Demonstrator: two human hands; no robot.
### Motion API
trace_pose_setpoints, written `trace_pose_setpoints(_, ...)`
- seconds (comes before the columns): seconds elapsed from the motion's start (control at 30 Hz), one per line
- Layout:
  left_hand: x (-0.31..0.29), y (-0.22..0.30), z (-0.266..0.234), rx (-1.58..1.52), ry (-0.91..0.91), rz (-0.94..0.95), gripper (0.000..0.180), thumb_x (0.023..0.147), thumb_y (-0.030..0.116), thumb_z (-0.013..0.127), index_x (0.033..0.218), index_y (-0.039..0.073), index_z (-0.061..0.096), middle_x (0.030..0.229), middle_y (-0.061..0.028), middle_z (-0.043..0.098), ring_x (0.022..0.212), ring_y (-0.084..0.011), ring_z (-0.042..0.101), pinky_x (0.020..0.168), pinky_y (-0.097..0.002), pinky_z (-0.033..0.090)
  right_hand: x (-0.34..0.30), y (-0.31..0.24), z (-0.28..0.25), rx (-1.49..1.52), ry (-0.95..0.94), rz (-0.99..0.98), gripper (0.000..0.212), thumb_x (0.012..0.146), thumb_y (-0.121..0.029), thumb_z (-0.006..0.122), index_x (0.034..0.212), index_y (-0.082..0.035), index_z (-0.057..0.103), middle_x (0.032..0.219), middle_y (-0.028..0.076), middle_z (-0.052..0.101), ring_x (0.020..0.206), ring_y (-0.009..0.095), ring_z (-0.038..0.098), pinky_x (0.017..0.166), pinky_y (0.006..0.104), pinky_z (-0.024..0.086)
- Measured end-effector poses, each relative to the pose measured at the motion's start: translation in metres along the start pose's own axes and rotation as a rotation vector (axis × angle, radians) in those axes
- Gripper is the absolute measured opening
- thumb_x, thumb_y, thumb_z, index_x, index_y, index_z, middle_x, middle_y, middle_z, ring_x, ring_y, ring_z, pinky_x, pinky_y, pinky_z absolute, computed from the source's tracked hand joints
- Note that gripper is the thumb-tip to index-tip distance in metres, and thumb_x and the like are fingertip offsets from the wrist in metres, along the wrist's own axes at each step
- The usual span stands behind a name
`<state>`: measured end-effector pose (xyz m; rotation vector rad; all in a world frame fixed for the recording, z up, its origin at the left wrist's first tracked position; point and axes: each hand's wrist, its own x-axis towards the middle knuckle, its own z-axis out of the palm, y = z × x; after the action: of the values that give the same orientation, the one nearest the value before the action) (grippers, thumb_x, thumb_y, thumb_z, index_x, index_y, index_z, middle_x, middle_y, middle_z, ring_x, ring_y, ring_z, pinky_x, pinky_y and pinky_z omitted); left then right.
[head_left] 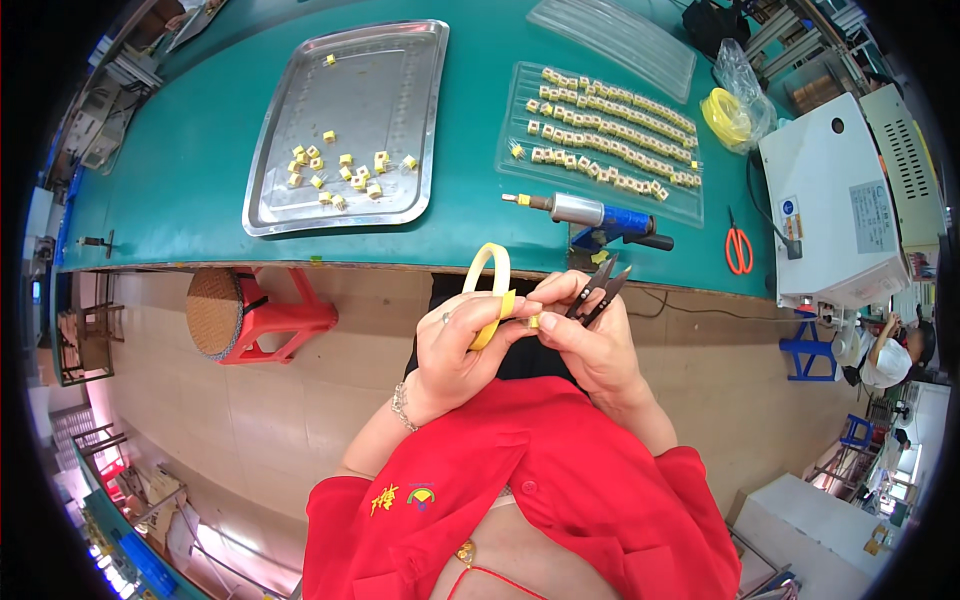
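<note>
Metal tray (300,150) left on the table (200,180), plastic parts tray (520,170) right of it, hand tool (590,212) just before that.

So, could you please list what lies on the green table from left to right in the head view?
Metal tray → clear tray of parts → orange scissors → white machine.

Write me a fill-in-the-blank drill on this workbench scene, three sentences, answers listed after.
1. The left hand holds a roll of ____ tape.
2. The right hand grips small black ____.
3. The loose small yellow parts lie in a ____ tray on the green table.

Missing words: yellow; snips; metal
</note>
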<state>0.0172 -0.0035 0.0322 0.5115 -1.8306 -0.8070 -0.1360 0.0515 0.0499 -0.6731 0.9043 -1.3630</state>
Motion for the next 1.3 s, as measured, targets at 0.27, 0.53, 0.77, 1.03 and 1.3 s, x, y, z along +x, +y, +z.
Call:
trace_pose_setpoints(0.27, -0.002, -0.003, 0.002, -0.008, -0.014, 0.04, 0.037, 0.068, -0.006, 0.07, 0.098, 0.003, 0.05, 0.084, -0.011, 0.066, 0.073, -0.0229, 0.065, 0.062, -0.0299, 0.05, -0.001, 0.002, -0.002, -0.065, 0.0, -0.033, 0.014, 0.079, 0.001, 0.059, 0.093, 0.003, 0.058, 0.086, 0.005, 0.056, 0.084, 0.011, 0.055, 0.075, 0.0257, 0.046)
trace_pose_setpoints(0.53, -0.014, -0.004, 0.003, -0.56, 0.056, -0.482, 0.041, 0.075, -0.008, 0.065, 0.11, -0.001, 0.044, 0.091, -0.0164, 0.062, 0.084, -0.0209, 0.064, 0.072, -0.0292, 0.054, -0.001, -0.007, -0.011, -0.072, -0.078, 0.022, 0.031, 0.079, -0.005, 0.064, 0.106, 0.007, 0.055, 0.089, 0.011, 0.062, 0.071, 0.01, 0.056, 0.059, 0.021, 0.044)
trace_pose_setpoints(0.77, -0.013, -0.004, 0.004, -0.669, 0.049, -0.559, 0.041, 0.075, -0.009, 0.064, 0.111, -0.002, 0.044, 0.091, -0.0165, 0.062, 0.083, -0.0204, 0.064, 0.073, -0.0293, 0.054, -0.002, -0.013, -0.012, -0.17, -0.091, 0.0, 0.028, 0.079, -0.003, 0.066, 0.104, 0.006, 0.058, 0.088, 0.008, 0.063, 0.077, 0.011, 0.06, 0.065, 0.0214, 0.049)
trace_pose_setpoints(1.03, -0.008, 0.001, 0.002, -0.588, 0.008, -0.515, 0.036, 0.075, -0.008, 0.065, 0.106, -0.003, 0.048, 0.093, -0.016, 0.062, 0.084, -0.0202, 0.064, 0.07, -0.0277, 0.055, 0.001, -0.01, -0.02, -0.153, -0.109, -0.006, 0.025, 0.074, 0.002, 0.069, 0.097, 0.005, 0.06, 0.084, 0.009, 0.064, 0.076, 0.012, 0.062, 0.067, 0.0232, 0.05)
trace_pose_setpoints(1.3, 0.002, -0.003, -0.007, -0.148, -0.101, -0.115, 0.034, 0.071, -0.005, 0.069, 0.1, 0.0, 0.052, 0.085, -0.011, 0.066, 0.078, -0.0214, 0.066, 0.066, -0.0292, 0.053, 0.004, -0.008, -0.013, -0.131, -0.08, -0.018, 0.024, 0.071, 0.001, 0.072, 0.091, 0.002, 0.06, 0.081, 0.007, 0.063, 0.07, 0.009, 0.059, 0.063, 0.0214, 0.047)
